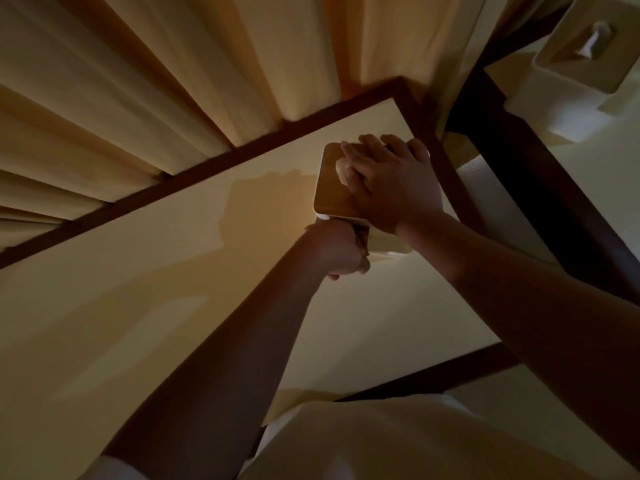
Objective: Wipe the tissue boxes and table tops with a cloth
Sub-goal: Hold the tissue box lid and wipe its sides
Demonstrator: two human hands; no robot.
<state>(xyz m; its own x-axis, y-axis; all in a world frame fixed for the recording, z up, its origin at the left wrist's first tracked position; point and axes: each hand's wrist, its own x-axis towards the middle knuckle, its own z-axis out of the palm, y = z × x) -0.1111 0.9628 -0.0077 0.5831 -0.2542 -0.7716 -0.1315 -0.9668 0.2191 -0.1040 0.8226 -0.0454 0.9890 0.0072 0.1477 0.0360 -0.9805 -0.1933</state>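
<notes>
Since it's so dim, the cloth (361,238) gripped in the left hand (336,251) barely shows beside the tissue box (331,190); right hand (391,188) lies flat on its top, fingers straight.

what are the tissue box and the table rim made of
Tissue box: likely hard plastic, pale and smooth, going by its rounded corners and soft sheen. Table rim: probably dark stained wood, matte, though dim light hides any grain.

tissue box (332,194): top half-hid by R hand (391,188) | cloth (362,237): prob., mostly hid
</notes>
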